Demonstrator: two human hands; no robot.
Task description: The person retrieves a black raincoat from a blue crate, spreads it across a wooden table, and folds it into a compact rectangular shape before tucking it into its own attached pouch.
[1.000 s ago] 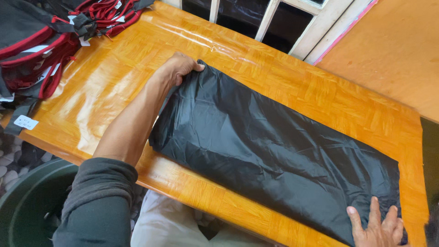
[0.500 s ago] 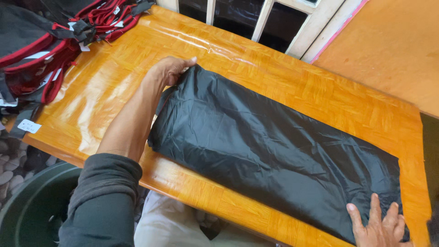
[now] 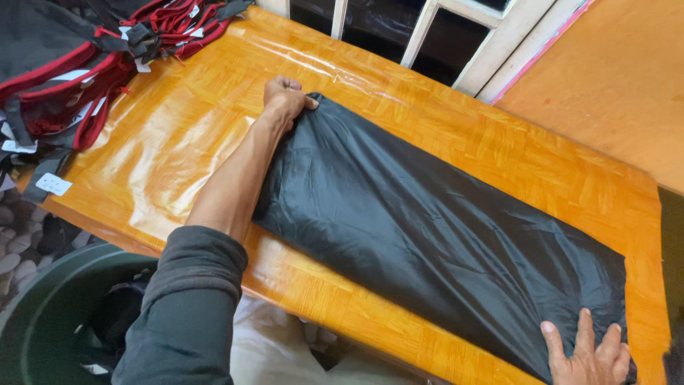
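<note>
Left arm wore a dark grey sleeve (image 3: pixel 187 306), soft knit fabric, looked like a sweatshirt. Cuff was pushed up past the elbow and bunched in thick folds, forearm bare below it. Left hand (image 3: pixel 285 96) was bare: no glove, ring, or watch seen. Right hand (image 3: pixel 588 353) was also bare; only the fingers and part of the back showed at the frame's bottom edge, no sleeve visible on that side. Pale light-coloured garment (image 3: pixel 267 353) showed over the lap below the sleeve.
</note>
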